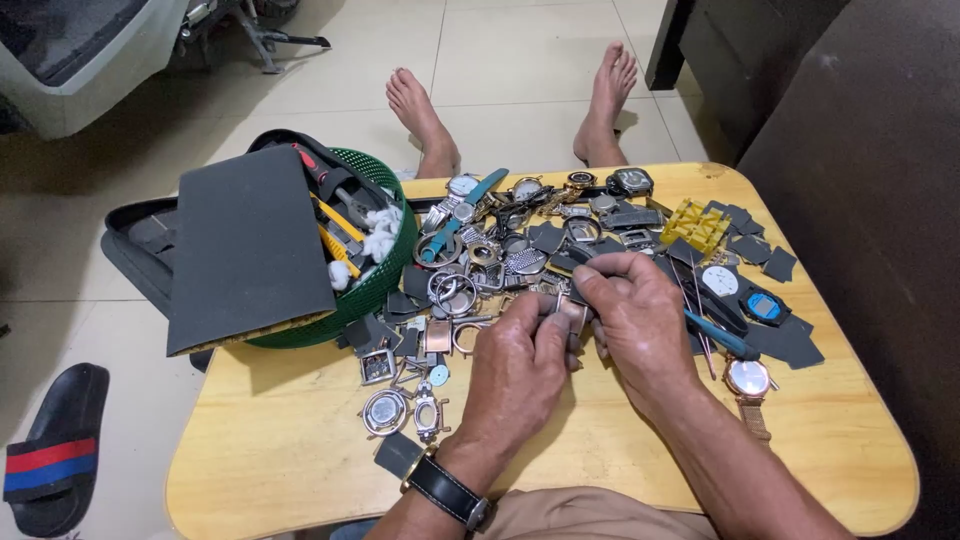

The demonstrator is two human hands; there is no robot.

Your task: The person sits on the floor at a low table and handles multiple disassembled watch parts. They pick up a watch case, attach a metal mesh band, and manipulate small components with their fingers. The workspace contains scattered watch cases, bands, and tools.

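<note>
Watch case (573, 318), small, rose-coloured and metal, sits pinched between your left hand (520, 365) and right hand (632, 320), fingers of both closed on it, above the wooden table (280, 440) just before the heap of watch parts (520, 250).

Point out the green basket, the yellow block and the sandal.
Green basket (385, 275), head view, on its mesh wall.
Yellow block (696, 226), head view, on its ribbed top.
Sandal (50, 465), head view, on its striped strap.
</note>
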